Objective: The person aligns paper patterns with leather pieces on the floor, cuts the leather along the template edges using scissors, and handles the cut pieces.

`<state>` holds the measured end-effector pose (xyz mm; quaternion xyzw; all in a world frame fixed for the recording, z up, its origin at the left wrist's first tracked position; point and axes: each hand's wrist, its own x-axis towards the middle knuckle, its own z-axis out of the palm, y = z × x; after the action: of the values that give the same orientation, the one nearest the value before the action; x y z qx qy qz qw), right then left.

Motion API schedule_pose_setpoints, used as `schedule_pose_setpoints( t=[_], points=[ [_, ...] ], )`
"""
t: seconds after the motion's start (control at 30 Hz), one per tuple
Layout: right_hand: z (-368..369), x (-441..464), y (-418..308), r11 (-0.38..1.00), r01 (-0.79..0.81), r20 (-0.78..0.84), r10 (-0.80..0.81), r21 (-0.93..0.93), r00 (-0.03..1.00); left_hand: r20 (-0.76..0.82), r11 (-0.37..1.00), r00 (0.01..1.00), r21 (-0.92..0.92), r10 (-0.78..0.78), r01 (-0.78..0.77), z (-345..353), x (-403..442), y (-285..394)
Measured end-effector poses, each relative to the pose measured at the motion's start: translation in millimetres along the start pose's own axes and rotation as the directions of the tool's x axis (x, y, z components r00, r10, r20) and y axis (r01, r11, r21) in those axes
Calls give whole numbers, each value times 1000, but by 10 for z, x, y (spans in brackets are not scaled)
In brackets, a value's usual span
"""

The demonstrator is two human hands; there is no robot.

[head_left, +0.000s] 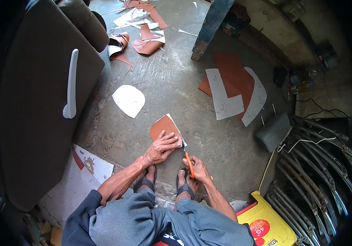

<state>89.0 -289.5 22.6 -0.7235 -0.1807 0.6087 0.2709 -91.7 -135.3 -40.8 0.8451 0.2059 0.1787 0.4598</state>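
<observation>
My left hand lies flat, fingers stretched out, on a reddish-brown piece of leather-like sheet on the floor. A thin white edge shows along the right side of that piece. Wrapped round the orange handle of a pair of scissors is my right hand. The blades meet the right edge of the brown piece, close to my left fingertips. Up and to the left, apart from both hands, a rounded white cut piece rests on the concrete.
Brown and white scraps litter the floor ahead. Brown sheet with white pattern pieces lies to the right. A dark upholstered panel stands left; metal frames and a yellow sign are at lower right.
</observation>
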Motion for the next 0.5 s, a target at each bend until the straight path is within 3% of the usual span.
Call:
schedule_pose_setpoints(
  t=[0.1, 0.23, 0.5],
  points=[
    [-53, -12, -9, 988, -93, 67, 85, 125, 994, 11, 1000, 1000, -23, -15, 15, -24, 11, 6],
    [-64, 119, 196, 986, -92, 97, 79, 140, 992, 36, 997, 999, -66, -32, 34, -64, 10, -10],
    [1, 271, -61, 994, -66, 14, 67, -92, 998, 43, 990, 999, -142, -12, 18, -103, -11, -72]
  ],
)
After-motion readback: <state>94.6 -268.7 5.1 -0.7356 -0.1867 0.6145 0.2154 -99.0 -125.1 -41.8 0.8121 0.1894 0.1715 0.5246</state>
